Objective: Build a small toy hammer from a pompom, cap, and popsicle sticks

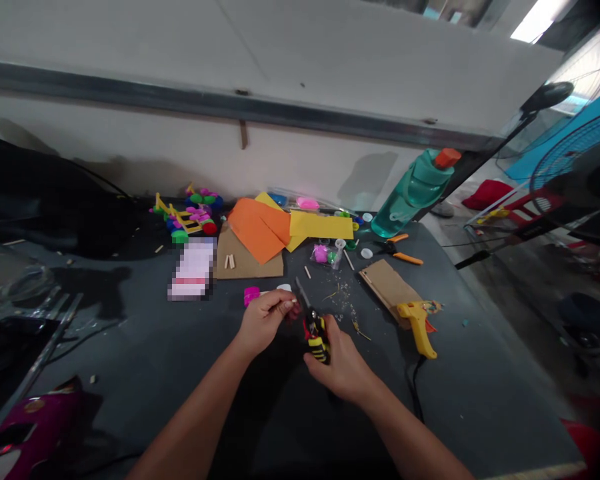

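My left hand (pixel 267 317) is closed in a pinch on a short pale wooden stick (pixel 294 302), of which only a bit shows past the fingertips. Close to its right, my right hand (pixel 340 357) is wrapped round a pair of shears (pixel 316 333) with yellow and black handles. The narrow grey blade points up and away, right beside the stick; I cannot tell whether it touches. Behind my left hand lie a magenta cap (pixel 251 295) and a white cap (pixel 283 288). Another small stick (pixel 308 272) lies beyond the blade.
Orange paper (pixel 258 230) and yellow paper (pixel 325 225) lie partly on cardboard (pixel 250 267). To the right are a yellow glue gun (pixel 419 327), a cardboard piece (pixel 387 287), orange-handled pliers (pixel 403 253) and a teal bottle (pixel 410 193). Colourful cap-and-stick models (pixel 193 217) stand at back left.
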Available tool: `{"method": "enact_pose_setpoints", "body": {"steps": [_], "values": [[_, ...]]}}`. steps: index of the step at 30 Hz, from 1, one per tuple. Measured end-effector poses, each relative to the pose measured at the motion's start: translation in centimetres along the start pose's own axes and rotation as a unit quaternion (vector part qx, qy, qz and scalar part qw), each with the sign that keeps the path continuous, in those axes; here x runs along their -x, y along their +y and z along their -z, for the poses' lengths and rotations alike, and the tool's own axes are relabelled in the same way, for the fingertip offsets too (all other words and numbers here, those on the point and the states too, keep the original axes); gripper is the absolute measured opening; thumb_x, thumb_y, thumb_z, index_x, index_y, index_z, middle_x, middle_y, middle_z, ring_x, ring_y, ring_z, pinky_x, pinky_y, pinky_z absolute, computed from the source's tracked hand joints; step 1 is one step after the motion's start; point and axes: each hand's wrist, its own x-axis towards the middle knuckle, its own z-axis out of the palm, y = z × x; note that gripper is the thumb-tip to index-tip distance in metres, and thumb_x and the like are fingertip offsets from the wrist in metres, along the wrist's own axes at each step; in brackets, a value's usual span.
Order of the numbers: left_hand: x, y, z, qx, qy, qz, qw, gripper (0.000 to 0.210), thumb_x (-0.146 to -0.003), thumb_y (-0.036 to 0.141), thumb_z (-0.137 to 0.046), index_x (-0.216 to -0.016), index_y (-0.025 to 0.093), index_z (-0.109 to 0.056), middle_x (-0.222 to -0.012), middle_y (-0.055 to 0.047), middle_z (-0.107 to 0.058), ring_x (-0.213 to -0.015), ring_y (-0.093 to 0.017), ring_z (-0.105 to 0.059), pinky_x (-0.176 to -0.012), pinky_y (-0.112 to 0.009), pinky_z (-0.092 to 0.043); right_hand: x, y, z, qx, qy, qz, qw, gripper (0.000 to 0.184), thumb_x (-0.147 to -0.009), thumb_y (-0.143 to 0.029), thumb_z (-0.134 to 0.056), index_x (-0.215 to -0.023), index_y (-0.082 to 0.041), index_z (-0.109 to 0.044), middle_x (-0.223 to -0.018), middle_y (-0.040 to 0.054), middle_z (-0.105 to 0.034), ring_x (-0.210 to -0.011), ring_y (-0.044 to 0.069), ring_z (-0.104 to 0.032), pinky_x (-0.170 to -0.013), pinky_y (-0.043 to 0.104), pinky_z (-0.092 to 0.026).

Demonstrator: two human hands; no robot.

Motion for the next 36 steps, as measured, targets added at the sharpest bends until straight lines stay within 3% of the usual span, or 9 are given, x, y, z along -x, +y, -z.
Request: {"method": "enact_pose_setpoints", "body": {"steps": [5, 15, 27, 32, 36], "values": [[0.1, -0.3, 0.0, 0.007, 0.005, 0.019, 1.0, 0.018, -0.083, 0.029, -0.052, -0.079, 0.014, -0.062, -0.065, -0.003, -0.062, -0.058, -0.012, -0.058, -0.05, -0.021, -0.047, -0.1, 0.3, 0.8, -0.063, 0.02, -0.008, 0.998, 0.029, -0.071, -0.028, -0.055, -0.094, -0.02, -0.038, -0.077, 0.0001, -0.057, -0.068, 0.016, -0.055, -0.059, 0.025, -0.042], [-0.1, 0.1, 0.5, -0.104, -0.004, -0.016, 0.994, 0.023, -0.083, 0.023, -0.046, -0.063, 0.016, -0.055, -0.056, 0.001, -0.055, -0.052, -0.01, -0.051, -0.05, -0.019, -0.041, 0.2, -0.9, 0.2, 0.102, 0.015, -0.021, 0.994, 0.034, -0.068, -0.034, -0.058, -0.089, -0.021, -0.035, -0.076, 0.0011, -0.056, -0.063, 0.017, -0.056, -0.055, 0.025, -0.039], [0.0, -0.8, 1.0, -0.131, -0.008, -0.036, 0.991, 0.022, -0.083, 0.023, -0.048, -0.064, 0.016, -0.057, -0.057, 0.0, -0.053, -0.052, -0.011, -0.051, -0.05, -0.021, -0.04, 0.4, -0.8, -0.1, 0.132, 0.008, -0.007, 0.991, 0.032, -0.07, -0.034, -0.053, -0.09, -0.021, -0.032, -0.077, 0.0012, -0.053, -0.066, 0.018, -0.057, -0.059, 0.027, -0.04], [0.0, -0.3, 1.0, -0.169, 0.011, -0.086, 0.982, 0.022, -0.08, 0.016, -0.048, -0.06, 0.017, -0.056, -0.058, -0.001, -0.058, -0.054, -0.012, -0.052, -0.051, -0.021, -0.04, 0.6, -0.4, -0.2, 0.161, 0.009, 0.003, 0.987, 0.027, -0.072, -0.033, -0.049, -0.089, -0.021, -0.032, -0.072, 0.0012, -0.054, -0.062, 0.018, -0.057, -0.055, 0.027, -0.037], [-0.1, -0.1, 0.9, -0.163, 0.004, -0.073, 0.984, 0.023, -0.08, 0.015, -0.047, -0.06, 0.016, -0.056, -0.059, -0.001, -0.061, -0.054, -0.011, -0.054, -0.052, -0.02, -0.04, 0.6, 0.2, -0.4, 0.173, 0.009, -0.007, 0.985, 0.025, -0.074, -0.031, -0.049, -0.089, -0.021, -0.032, -0.068, 0.0001, -0.053, -0.058, 0.018, -0.056, -0.053, 0.026, -0.033]]}}
